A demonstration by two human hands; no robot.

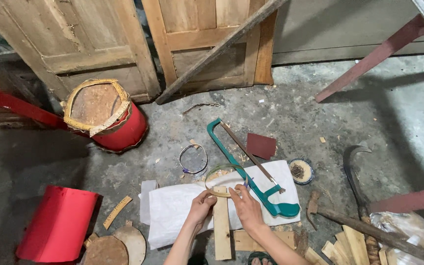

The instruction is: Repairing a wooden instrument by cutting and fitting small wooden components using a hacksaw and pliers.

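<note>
Here left hand (201, 206), right hand (245, 207) both pinch bamboo strip loop (220, 192) over wooden slat (222, 223); hacksaw (251, 172) beside.

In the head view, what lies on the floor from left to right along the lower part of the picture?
Red cylinder → perforated wooden strip → left hand → wooden plank → right hand → teal hacksaw → small round tin → hammer → sickle.

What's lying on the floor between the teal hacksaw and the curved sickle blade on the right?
In the head view, a small round tin of dark bits sits between the teal hacksaw and the sickle; lower down, a hammer head.
</note>
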